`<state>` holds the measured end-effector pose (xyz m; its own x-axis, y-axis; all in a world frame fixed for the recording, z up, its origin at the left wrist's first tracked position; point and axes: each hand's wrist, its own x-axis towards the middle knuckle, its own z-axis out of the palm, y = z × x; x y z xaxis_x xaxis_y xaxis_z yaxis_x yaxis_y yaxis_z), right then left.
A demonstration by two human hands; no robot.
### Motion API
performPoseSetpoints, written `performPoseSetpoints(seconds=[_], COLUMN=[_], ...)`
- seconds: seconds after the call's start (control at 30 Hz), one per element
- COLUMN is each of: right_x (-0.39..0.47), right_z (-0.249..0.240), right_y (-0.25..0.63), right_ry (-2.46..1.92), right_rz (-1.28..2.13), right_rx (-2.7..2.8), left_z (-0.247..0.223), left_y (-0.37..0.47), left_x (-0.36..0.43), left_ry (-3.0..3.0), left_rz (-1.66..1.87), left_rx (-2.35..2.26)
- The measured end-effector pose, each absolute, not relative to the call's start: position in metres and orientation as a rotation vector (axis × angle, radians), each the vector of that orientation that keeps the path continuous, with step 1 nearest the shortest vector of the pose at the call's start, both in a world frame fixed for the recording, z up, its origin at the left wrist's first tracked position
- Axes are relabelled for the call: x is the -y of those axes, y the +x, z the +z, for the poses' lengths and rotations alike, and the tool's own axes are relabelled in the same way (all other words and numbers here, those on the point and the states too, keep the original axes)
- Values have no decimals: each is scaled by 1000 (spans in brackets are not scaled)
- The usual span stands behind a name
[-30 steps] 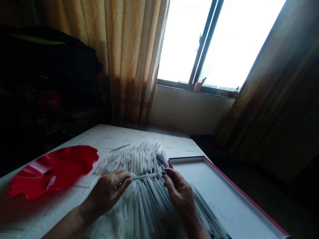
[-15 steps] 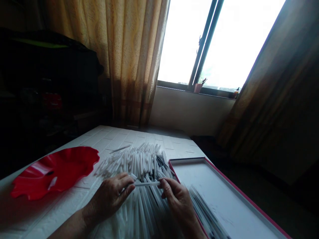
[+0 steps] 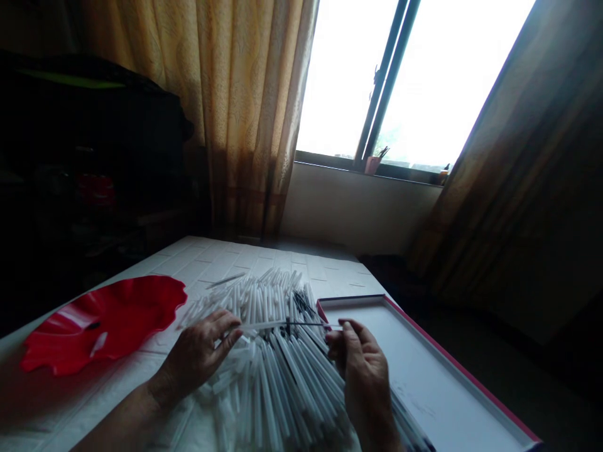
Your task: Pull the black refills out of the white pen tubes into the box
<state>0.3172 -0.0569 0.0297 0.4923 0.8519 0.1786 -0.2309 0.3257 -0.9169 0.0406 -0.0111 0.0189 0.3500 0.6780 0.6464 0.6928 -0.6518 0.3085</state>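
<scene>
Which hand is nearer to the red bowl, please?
Left. The left hand is just right of the red bowl; the right hand is farther right, beside the tray.

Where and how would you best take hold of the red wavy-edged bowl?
I'd pinch the flared rim of the red wavy-edged bowl at its right-hand edge, coming in from the right, where the left hand is nearest. The thin, outspread lip should let the thumb go over and fingers under. That hand holds a pale tube, so it would need freeing first.
</scene>
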Motion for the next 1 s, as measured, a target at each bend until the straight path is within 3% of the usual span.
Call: performPoseSetpoints(seconds=[0.13,0.47,0.63,0.83,1.0], right_x=[60,69,70,74,82], right_z=[34,31,33,36,38], right_y=[322,310,313,313,299], right_ry=[-932,-1344,-1408,-1374,-1185], right_rz=[746,326,160,168,252], right_rx=[639,1373,1397,1366,1704], left_z=[20,16,15,20,27], left_y=[32,38,47,53,66], left_x=[2,5,13,21,34], left_ry=[-2427,-2486,-2634,-2691,-2717], left_rz=[-1269,-1313,-1269,-1264,-1264], left_rx=[1402,1300,1190,1108,975])
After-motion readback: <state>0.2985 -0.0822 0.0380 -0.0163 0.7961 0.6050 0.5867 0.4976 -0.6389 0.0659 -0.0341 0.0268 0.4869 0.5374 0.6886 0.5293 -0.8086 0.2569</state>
